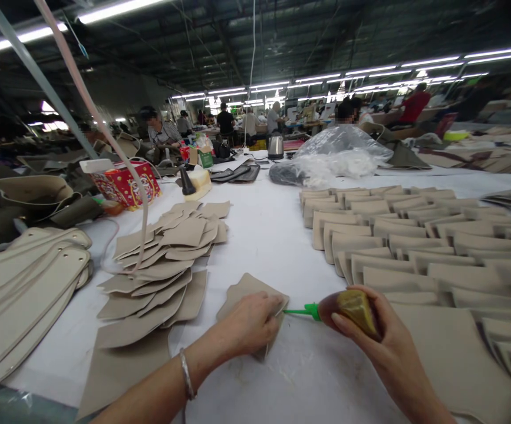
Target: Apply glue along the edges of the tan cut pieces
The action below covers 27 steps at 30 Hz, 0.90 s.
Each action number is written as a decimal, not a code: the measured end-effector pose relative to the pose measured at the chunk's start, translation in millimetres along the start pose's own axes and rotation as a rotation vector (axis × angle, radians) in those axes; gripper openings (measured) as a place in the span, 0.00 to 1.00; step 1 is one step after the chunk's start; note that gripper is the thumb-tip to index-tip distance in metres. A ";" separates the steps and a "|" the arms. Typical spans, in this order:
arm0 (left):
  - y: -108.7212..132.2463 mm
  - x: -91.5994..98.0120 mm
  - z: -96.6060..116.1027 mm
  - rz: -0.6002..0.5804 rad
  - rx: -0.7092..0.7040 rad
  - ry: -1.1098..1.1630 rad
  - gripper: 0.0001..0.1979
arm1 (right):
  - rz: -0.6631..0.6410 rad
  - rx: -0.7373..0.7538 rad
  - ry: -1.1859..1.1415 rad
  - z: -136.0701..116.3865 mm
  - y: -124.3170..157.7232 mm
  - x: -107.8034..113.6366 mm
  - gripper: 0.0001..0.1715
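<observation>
My left hand point(255, 321) is closed on a beige leather-like piece point(244, 288) above the white table, gripping it near its right edge. My right hand point(381, 330) is wrapped round a glue bottle point(348, 309) with amber-brown contents, tipped on its side. Its long green nozzle point(303, 311) points left, and the tip is at the right edge of the piece, close to my left fingers. Left of my left hand lies a loose overlapping pile of beige pieces point(167, 265). To the right of my right hand, many folded beige pieces point(392, 247) stand in rows.
Long pale straps point(38, 294) with eyelets lie at the far left. A red patterned box point(127, 184), a thin hose point(142, 224), a kettle point(276, 146) and a clear plastic bag point(339, 153) are around the white table point(264, 224). Several people work in the background.
</observation>
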State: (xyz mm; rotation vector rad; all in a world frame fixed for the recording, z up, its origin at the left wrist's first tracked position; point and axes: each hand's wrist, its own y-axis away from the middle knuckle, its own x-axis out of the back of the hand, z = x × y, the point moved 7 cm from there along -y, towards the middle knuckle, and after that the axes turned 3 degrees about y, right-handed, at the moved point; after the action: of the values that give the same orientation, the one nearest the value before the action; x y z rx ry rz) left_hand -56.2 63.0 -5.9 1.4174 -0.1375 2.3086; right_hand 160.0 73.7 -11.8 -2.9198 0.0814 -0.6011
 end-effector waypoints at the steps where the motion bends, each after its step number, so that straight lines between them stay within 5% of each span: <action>1: -0.2 -0.5 -0.6 -0.004 -0.006 0.010 0.19 | -0.016 0.006 0.006 -0.6 0.9 -1.5 0.35; 5: -0.4 -2.9 -3.5 -0.004 -0.004 0.042 0.20 | -0.186 0.010 -0.014 -1.3 9.2 -13.4 0.33; 10: 1.3 -2.6 -3.6 0.002 0.003 0.069 0.19 | -0.083 -0.016 -0.008 3.0 12.8 -6.1 0.34; 14: 2.6 -1.6 -2.4 -0.008 0.012 0.079 0.19 | -0.244 0.035 -0.001 2.7 19.4 -16.9 0.31; 27: 3.7 -4.4 -5.0 0.021 0.005 0.094 0.22 | -0.183 0.006 -0.001 10.0 31.4 -15.6 0.31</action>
State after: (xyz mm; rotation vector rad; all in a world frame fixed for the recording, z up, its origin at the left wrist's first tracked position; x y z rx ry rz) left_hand -60.2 59.9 -11.6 1.3136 -0.1187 2.3890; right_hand 149.0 45.5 -32.1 -2.9421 -0.1891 -0.6243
